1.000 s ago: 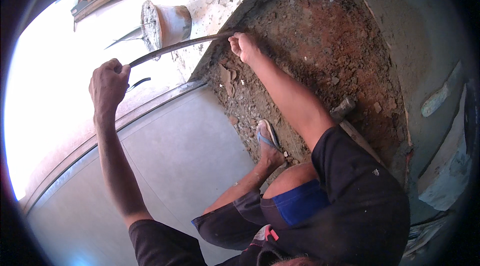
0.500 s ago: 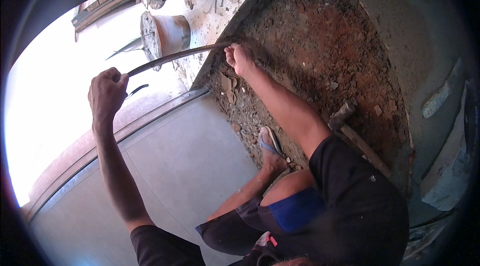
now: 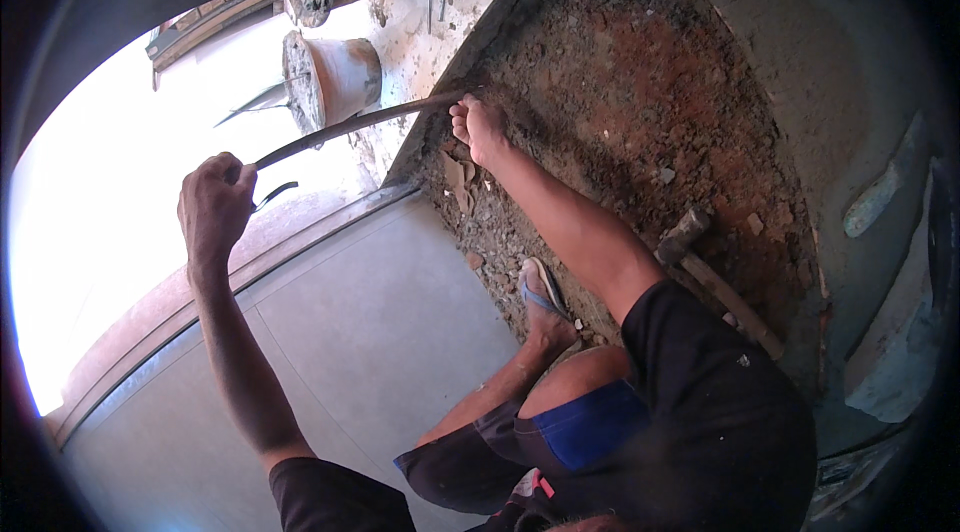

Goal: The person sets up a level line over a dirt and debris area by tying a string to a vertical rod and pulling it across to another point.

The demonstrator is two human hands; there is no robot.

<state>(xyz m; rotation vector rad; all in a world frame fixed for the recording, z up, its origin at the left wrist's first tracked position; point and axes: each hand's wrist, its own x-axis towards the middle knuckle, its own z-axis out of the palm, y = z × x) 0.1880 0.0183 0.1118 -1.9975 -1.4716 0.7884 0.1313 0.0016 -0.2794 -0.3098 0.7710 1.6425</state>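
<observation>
A long, dark, narrow strip (image 3: 340, 128) is held between my two hands, slightly bowed, above the doorway edge. My left hand (image 3: 215, 207) is closed round its left end, and a short curled dark piece sticks out beside the fingers. My right hand (image 3: 482, 130) grips the strip's far right end with bent fingers, over the border of the broken soil. What the strip is made of I cannot tell.
A hammer (image 3: 715, 277) with a wooden handle lies on the reddish soil (image 3: 640, 82) at right. Smooth grey floor tile (image 3: 370, 302) spreads at left. Beyond the sill stands a dirty bucket (image 3: 345, 77). A trowel-like pale tool (image 3: 875, 200) rests at far right.
Both hands sit slightly lower in the picture, and the strip between them looks a little straighter. The grip of each hand is the same.
</observation>
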